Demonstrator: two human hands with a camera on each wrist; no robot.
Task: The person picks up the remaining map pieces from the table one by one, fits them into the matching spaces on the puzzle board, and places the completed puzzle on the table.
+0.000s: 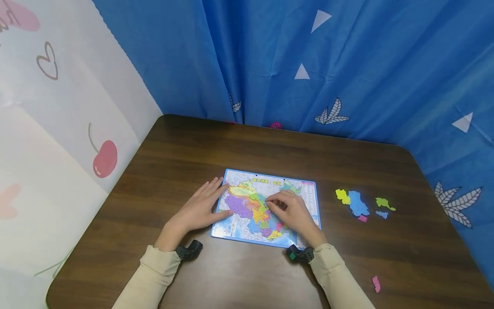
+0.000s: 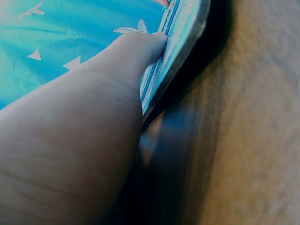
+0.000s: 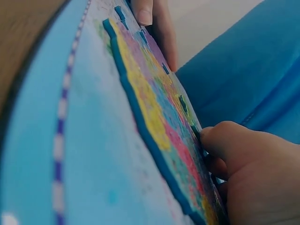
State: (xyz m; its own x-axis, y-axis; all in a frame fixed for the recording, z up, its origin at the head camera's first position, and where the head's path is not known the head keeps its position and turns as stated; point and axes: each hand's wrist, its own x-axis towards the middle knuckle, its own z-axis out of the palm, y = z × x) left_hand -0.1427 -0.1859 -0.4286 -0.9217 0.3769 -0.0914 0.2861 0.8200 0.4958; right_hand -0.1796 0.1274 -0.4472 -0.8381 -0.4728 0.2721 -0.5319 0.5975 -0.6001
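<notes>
A map puzzle board (image 1: 247,175) with a blue border lies on the table, many coloured pieces set on it. My left hand (image 1: 204,204) rests over the board's left edge, fingers stretched out and thumb on the purple piece (image 1: 237,207). In the left wrist view, that hand's thumb (image 2: 147,47) lies at the board's rim. Over the upper middle of the map, my right hand (image 1: 291,209) has its thumb and fingers curled together at a puzzle piece. In the right wrist view, its thumb tip (image 3: 206,133) is right at the raised pieces; the fingers largely hide what they pinch.
Right of the board lie loose pieces: a yellow one (image 1: 342,196), a large blue one (image 1: 358,204), a small pink one (image 1: 362,219), a green one (image 1: 384,203) and a small blue one (image 1: 382,214). Another pink piece (image 1: 376,284) lies nearer the front. A blue curtain (image 1: 270,64) hangs behind the table.
</notes>
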